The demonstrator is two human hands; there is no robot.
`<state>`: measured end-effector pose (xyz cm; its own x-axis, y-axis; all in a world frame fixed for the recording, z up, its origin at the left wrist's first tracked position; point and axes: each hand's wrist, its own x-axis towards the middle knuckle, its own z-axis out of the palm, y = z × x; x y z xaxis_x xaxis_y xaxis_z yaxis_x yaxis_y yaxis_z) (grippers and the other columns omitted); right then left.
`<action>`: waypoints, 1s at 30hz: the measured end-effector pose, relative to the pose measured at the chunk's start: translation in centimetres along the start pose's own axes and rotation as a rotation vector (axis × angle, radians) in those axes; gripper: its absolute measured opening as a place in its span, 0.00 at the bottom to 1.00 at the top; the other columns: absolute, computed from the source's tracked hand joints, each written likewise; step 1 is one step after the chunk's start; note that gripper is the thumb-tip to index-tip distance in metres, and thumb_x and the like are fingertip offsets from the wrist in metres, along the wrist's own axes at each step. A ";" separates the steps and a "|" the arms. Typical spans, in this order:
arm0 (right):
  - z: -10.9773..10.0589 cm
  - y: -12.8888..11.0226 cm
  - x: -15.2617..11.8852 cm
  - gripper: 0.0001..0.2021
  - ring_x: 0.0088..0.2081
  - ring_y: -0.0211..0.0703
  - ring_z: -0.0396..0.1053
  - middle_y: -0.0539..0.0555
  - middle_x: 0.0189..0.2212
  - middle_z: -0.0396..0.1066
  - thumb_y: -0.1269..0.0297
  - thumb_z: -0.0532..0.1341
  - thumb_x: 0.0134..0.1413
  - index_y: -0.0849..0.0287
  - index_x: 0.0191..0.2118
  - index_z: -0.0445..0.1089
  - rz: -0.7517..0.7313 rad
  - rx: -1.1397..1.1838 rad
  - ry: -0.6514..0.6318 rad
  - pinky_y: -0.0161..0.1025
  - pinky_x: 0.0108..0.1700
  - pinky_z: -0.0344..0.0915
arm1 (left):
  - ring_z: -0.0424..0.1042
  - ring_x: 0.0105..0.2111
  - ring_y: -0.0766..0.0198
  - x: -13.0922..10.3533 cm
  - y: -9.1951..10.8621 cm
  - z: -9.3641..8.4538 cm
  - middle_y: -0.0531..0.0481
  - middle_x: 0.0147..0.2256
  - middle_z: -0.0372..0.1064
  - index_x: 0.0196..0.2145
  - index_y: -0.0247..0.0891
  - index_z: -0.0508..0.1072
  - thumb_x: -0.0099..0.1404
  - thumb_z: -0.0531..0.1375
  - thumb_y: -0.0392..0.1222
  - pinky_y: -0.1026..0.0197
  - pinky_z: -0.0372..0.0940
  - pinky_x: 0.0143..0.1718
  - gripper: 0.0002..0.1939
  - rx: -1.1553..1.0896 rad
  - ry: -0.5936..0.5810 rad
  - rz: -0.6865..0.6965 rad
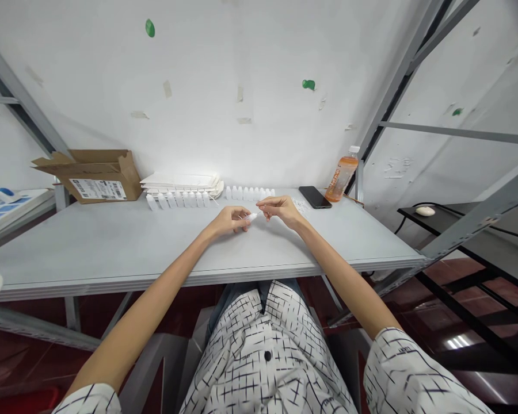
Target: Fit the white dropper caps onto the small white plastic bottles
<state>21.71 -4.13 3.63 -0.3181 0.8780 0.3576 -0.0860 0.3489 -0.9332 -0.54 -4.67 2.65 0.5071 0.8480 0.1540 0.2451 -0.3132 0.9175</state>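
Two hands of mine meet over the surface (121,244), about midway between its left and right edges and nearer the front edge than my bent arms might suggest. My left hand (229,219) curls around a small white bottle (252,217), gripping its body between thumb and fingers so that only the narrow end shows. The bottle lies almost sideways, its long axis running roughly along the front edge, with the exposed end aimed right, toward my right hand (285,210). That line between tip and fingertips is the relation that matters: the right hand is the nearer one to the open end, the left the one bearing the weight. My right thumb and fingers come close together just beside the tip; whether they pinch some tiny part or touch the bottle, I cannot tell. Toward the back edge, left of my hands, a row of white bottles (193,199) stands in front of a stack of white sheets (181,183), and a farther row (246,194) stands straight beyond my hands. A cardboard box (106,178) sits by the back left corner; a phone (315,197) and an orange drink (343,175) keep to the back right corner.
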 end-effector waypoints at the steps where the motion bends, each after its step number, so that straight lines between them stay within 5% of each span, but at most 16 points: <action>1: 0.0 0.0 0.0 0.11 0.24 0.35 0.67 0.53 0.29 0.74 0.60 0.74 0.38 0.58 0.31 0.83 -0.002 -0.001 -0.002 0.36 0.24 0.69 | 0.76 0.29 0.57 0.0 -0.1 0.0 0.42 0.32 0.76 0.42 0.32 0.74 0.51 0.70 0.55 0.61 0.64 0.24 0.27 -0.002 -0.001 0.003; 16: -0.1 0.2 0.1 0.16 0.30 0.41 0.75 0.60 0.36 0.79 0.58 0.75 0.36 0.62 0.33 0.82 0.139 0.035 0.044 0.37 0.29 0.72 | 0.76 0.26 0.59 -0.1 0.1 0.4 0.47 0.28 0.75 0.36 0.37 0.66 0.53 0.68 0.47 0.63 0.62 0.22 0.19 -0.068 0.013 0.043; 23: 0.1 0.3 0.0 0.17 0.27 0.40 0.74 0.59 0.33 0.79 0.58 0.76 0.37 0.64 0.34 0.80 0.153 0.005 0.004 0.37 0.28 0.72 | 0.54 0.15 0.73 -0.1 -0.1 0.6 0.61 0.17 0.53 0.31 0.38 0.65 0.60 0.63 0.49 0.67 0.50 0.17 0.13 -0.103 0.033 0.020; 30: 0.2 0.3 -0.1 0.23 0.25 0.41 0.75 0.56 0.30 0.80 0.58 0.76 0.37 0.60 0.40 0.70 0.128 0.016 0.008 0.39 0.30 0.73 | 0.50 0.14 0.74 -0.1 0.3 0.9 0.63 0.20 0.48 0.39 0.43 0.61 0.66 0.59 0.61 0.69 0.48 0.15 0.20 -0.162 0.072 -0.029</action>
<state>21.51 -4.18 3.35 -0.3194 0.9177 0.2362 -0.0607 0.2289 -0.9715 0.24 -5.23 2.62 0.4400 0.8858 0.1473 0.1191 -0.2201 0.9682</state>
